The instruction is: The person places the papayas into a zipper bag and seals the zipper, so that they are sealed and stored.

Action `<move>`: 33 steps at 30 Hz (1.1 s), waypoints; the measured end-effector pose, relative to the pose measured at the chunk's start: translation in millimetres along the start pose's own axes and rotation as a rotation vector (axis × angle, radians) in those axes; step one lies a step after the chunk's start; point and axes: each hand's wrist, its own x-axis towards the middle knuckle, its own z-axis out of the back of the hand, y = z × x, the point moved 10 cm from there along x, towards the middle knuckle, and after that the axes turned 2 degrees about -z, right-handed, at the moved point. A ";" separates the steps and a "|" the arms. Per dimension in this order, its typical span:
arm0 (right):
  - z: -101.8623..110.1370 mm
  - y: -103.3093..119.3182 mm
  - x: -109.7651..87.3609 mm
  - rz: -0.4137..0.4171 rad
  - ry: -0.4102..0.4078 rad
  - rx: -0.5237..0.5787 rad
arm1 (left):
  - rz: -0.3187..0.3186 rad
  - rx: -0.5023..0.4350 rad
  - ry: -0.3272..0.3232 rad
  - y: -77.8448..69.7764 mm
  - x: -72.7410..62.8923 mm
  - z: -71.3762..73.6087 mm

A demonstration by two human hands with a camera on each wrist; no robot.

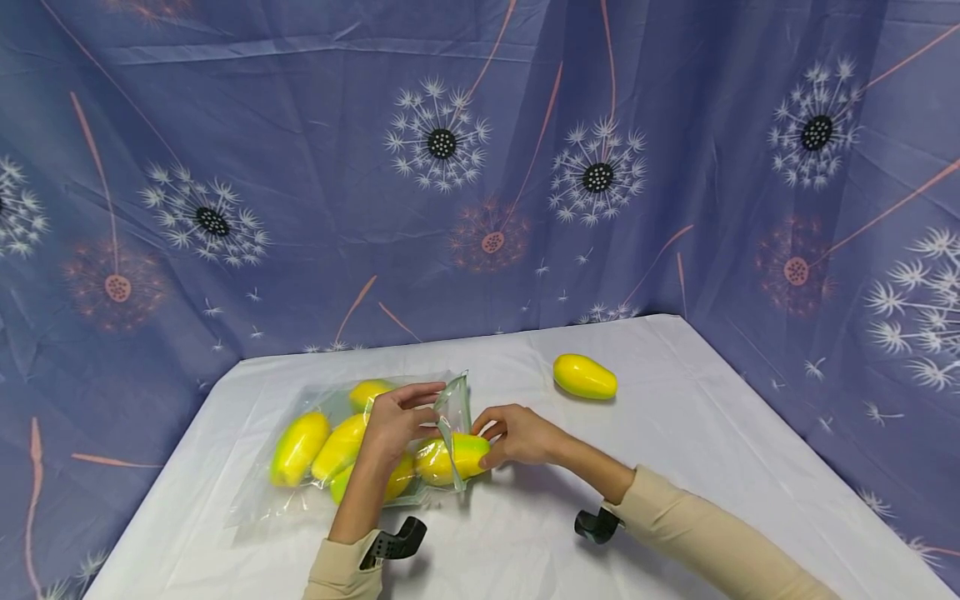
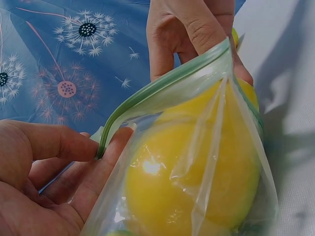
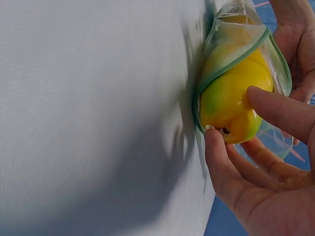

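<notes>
A clear zip bag (image 1: pixel 258 492) with a green closure strip (image 2: pixel 165 86) lies on the table, holding several yellow-green papayas (image 1: pixel 300 448). At its raised mouth my left hand (image 1: pixel 392 427) pinches the rim between thumb and fingers, keeping that side lifted. One papaya (image 3: pixel 241 101) lies partly inside the mouth, its tip with a small dark spot sticking out past the green strip. Around that outer end my right hand (image 1: pixel 525 435) grips with thumb and fingertips. Part of the fruit's far end is covered by the bag film.
Another papaya (image 1: pixel 585 377) lies loose on the white-covered table (image 1: pixel 675 467), behind and right of my right hand. Dandelion-patterned blue curtain (image 1: pixel 337 167) hangs behind the table and along its sides. A black wrist mount (image 1: pixel 397 542) sits at each sleeve.
</notes>
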 end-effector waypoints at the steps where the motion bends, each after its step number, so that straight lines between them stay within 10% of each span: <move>1: -1.0 -0.4 -0.1 -0.004 0.004 0.007 | 0.000 0.001 -0.001 -0.1 -0.1 0.0; 33: -11.5 -1.8 0.6 -0.023 0.042 0.060 | 0.004 -0.001 0.003 1.4 0.4 -1.0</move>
